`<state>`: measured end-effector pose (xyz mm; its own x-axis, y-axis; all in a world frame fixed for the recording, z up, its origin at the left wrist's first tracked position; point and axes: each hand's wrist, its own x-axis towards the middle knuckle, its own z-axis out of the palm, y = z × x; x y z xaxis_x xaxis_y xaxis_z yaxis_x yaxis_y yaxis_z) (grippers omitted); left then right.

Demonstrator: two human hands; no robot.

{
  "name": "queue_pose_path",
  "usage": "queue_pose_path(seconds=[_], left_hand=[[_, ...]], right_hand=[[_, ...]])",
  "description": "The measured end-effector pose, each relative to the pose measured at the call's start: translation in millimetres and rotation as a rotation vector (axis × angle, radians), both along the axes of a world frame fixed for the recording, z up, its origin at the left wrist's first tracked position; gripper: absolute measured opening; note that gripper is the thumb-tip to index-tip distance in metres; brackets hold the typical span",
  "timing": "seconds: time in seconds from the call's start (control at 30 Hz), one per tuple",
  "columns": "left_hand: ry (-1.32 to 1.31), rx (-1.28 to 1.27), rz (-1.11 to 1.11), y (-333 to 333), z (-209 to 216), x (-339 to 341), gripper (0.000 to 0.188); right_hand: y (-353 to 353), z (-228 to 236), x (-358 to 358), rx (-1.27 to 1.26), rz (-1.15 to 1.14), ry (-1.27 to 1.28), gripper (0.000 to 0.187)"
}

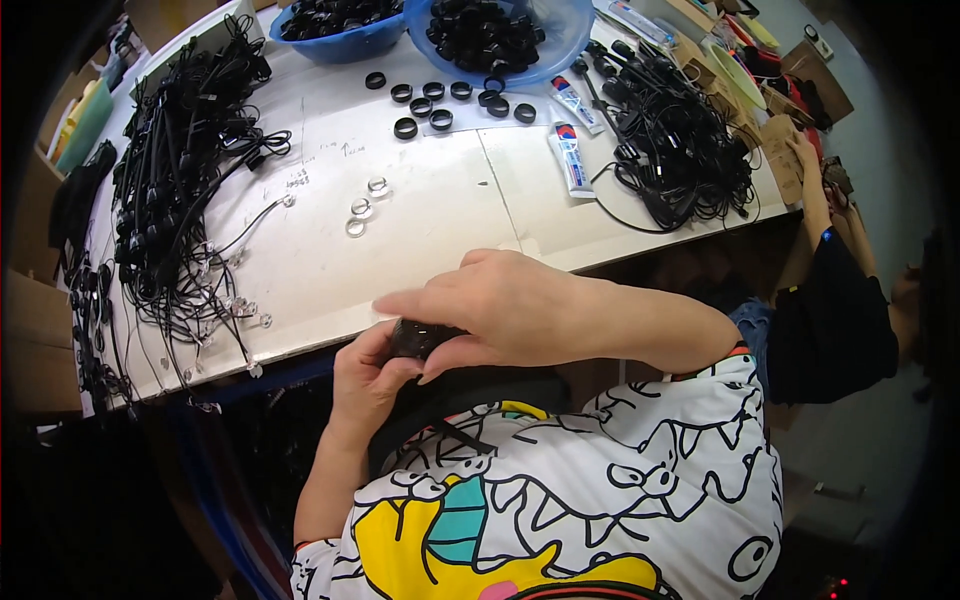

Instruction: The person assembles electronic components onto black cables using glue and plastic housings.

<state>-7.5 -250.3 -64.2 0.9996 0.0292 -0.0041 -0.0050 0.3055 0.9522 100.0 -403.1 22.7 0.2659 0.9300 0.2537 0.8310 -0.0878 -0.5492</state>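
Note:
In front of my body, just off the table's near edge, both hands meet around a small dark rounded part [415, 339]. My left hand [366, 378] pinches it between thumb and fingers from the left. My right hand [505, 308] reaches across from the right, its thumb below and fingers over the part; its exact kind is covered by my fingers. On the table beyond lie several small clear round lenses [360, 208]. Farther back, several loose black rings [433, 105] sit near a blue bowl [566, 72] heaped with more black rings.
A thick bundle of black cables [165, 170] with clear ends covers the table's left side. Another cable pile [680, 140] lies at the right, beside two tubes [570, 160]. A second blue bowl [345, 45] stands at the back. Another person's arm [815, 190] is at the right.

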Motion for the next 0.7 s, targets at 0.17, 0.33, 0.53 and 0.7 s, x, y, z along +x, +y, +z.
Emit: queue_pose_path(seconds=[0.17,0.33,0.53,0.7], left_hand=[[0.019,0.034,-0.197,10,1,2,0.028],[0.054,0.074,-0.142,10,-2,-1,0.028],[-0.036,0.254,-0.163,12,0,8,0.032],[0.025,0.148,-0.201,5,4,9,0.031]], right_hand=[[1,15,2,-0.330,0.033,-0.109,0.042],[-3,9,-5,-0.271,-0.089,-0.024,0.040],[-2,4,9,-0.155,0.164,0.081,0.042],[-6,12,6,-0.350,-0.014,-0.119,0.041]])
